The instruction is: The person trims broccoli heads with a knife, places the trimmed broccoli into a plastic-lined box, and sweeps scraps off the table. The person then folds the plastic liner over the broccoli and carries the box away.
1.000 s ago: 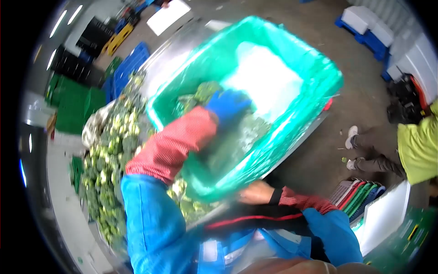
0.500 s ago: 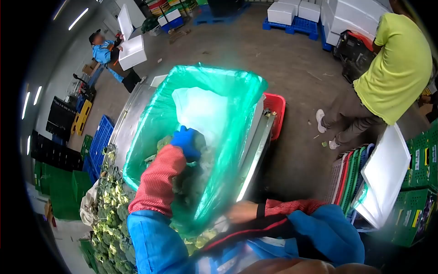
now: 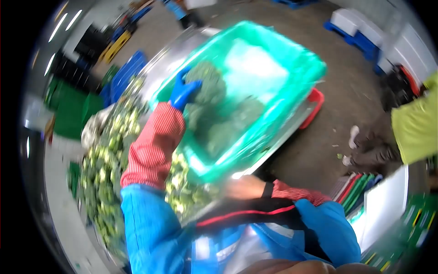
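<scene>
My left hand [image 3: 185, 89], in a blue glove, has its fingers around the left side of a large broccoli head [image 3: 208, 83]. It holds the head over the left side of a box lined with a green plastic bag [image 3: 301, 68]. Several more broccoli heads [image 3: 248, 111], blurred, lie inside, beside a white sheet or block [image 3: 258, 64]. My bare right hand [image 3: 245, 187] is at the near edge of the box, above the broccoli pile. Motion smears its fingers, so I cannot see what it touches.
Trimmed broccoli [image 3: 107, 176] is heaped on the metal table [image 3: 180, 50] to the left. A red basket [image 3: 314, 107] sits beyond the box's right side. Stacked baskets [image 3: 356, 192] and a white foam panel [image 3: 385, 201] stand at right, near a person in a yellow-green shirt [image 3: 415, 128].
My left hand has come from the middle of the box to its left side, with a broccoli head now plainly in its grasp. The view has turned, shifting the box rightward and up.
</scene>
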Motion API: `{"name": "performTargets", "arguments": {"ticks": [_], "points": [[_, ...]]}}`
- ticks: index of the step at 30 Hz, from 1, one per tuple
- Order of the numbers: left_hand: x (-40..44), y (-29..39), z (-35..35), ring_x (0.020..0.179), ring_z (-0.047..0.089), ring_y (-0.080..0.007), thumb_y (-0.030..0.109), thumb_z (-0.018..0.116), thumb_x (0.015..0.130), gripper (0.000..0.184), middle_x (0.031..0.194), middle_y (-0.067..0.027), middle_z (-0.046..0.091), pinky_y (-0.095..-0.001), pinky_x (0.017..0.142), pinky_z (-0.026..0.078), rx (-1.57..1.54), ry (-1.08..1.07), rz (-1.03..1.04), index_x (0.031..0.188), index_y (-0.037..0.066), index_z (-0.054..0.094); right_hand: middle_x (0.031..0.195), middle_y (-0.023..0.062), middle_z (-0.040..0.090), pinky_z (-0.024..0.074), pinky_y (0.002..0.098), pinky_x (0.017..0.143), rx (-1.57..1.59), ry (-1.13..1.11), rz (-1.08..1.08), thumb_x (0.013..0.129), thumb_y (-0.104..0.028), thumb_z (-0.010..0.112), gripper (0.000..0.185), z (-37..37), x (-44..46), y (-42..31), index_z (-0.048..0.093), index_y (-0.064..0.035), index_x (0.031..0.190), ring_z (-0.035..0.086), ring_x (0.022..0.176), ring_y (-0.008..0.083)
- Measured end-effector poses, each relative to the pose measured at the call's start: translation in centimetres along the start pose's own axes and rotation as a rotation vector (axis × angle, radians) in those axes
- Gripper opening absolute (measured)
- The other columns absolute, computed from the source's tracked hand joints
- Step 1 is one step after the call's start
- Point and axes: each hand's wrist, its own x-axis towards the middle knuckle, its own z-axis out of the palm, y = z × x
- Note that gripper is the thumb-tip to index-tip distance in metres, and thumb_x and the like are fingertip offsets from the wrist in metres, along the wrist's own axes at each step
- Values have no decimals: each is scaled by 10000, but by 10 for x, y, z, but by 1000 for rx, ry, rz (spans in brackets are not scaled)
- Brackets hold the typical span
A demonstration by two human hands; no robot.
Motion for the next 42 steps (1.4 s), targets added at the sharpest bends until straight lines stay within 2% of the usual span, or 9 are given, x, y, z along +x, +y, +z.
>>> {"name": "performTargets", "arguments": {"ticks": [2,4,7,17,21,24,31,34,42], "points": [[-43,33,-12,1107,584,-307,183,685,844,668,1263,-174,526,-440,900,532,-245,65,-21,1400,91,327,848,124,630,525,425,617,4,126,-7,850,-292,620,221,15,8,-5,625,-95,949,640,703,314],[-75,46,-49,1170,559,-322,302,601,884,644,1333,-171,500,-526,894,527,-397,-170,35,1435,108,331,852,125,645,522,397,644,54,132,-5,840,-293,651,241,12,15,-20,638,-87,966,643,716,305],[-160,59,-81,1186,553,-327,407,533,901,607,1296,-144,560,-555,916,501,-533,154,-72,1388,62,425,854,130,660,520,378,638,197,59,37,837,-232,689,220,12,29,-35,645,-80,990,656,730,292],[-332,-80,-126,1301,446,-335,274,638,785,794,1440,-115,422,-524,1028,427,-761,360,-155,1483,146,283,880,194,633,476,370,717,485,242,293,941,-250,577,352,55,100,-51,551,-3,1191,638,780,269],[-355,-119,-119,1295,435,-301,220,629,762,817,1450,-108,399,-470,1040,422,-661,539,-110,1490,129,271,862,196,625,469,368,693,430,55,518,961,-246,537,311,70,129,-42,534,-8,1162,633,778,287],[-369,-135,-123,1294,426,-284,196,637,749,847,1470,-104,369,-427,1054,406,-643,550,-73,1500,120,252,849,240,637,472,482,693,376,-20,429,977,-313,478,330,90,138,-28,477,-70,1200,619,806,434],[-384,-117,-109,1286,409,-274,194,739,805,926,1460,-186,325,-401,1060,388,-59,769,-237,1513,84,152,800,215,627,445,494,601,190,2,325,949,-195,522,154,84,149,-52,460,-63,999,602,725,425],[-373,-90,-89,1180,504,-302,76,758,771,970,1417,-207,353,-350,985,462,-296,796,-304,1507,90,125,785,223,614,451,493,621,194,56,309,951,-186,525,162,76,153,-52,447,-50,991,590,734,441],[-368,-121,-86,1276,393,-283,148,829,689,1037,1423,-195,322,-377,1033,409,153,843,-209,1494,77,180,709,257,583,457,506,586,170,-5,245,919,-95,543,156,85,183,-45,425,6,922,588,688,455]]}}
